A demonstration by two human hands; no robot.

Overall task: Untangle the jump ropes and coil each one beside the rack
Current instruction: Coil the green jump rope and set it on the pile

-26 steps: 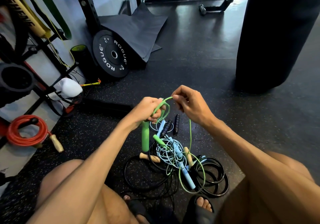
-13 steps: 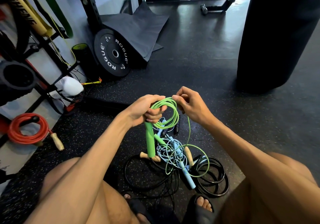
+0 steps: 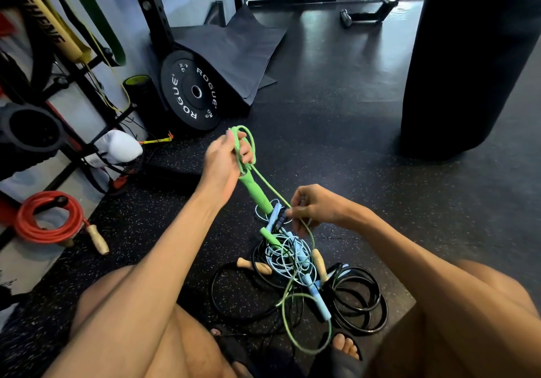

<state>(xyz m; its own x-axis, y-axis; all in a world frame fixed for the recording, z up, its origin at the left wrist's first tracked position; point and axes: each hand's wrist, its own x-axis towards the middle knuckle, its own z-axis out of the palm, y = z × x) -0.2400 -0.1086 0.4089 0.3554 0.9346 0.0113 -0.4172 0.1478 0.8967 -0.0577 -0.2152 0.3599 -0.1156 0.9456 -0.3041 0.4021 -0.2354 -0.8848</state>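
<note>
Both hands are on the green jump rope and stand apart. The left hand, raised, grips a few finished loops together with the top of one green handle, which hangs below the fist. The right hand, lower and just above the tangle, pinches the cord running down from those loops. The rest of the green cord trails into that heap of blue and black ropes on the floor, just ahead of the person's feet.

The step in hand looks like coiling the green rope while drawing it free. The next move calls for easing out fresh slack without dragging the blue cord along, then laying it over the left fist.

Half a second ago the hands were almost touching at one height. Since then the left has lifted and the right has dropped toward the heap.
</note>
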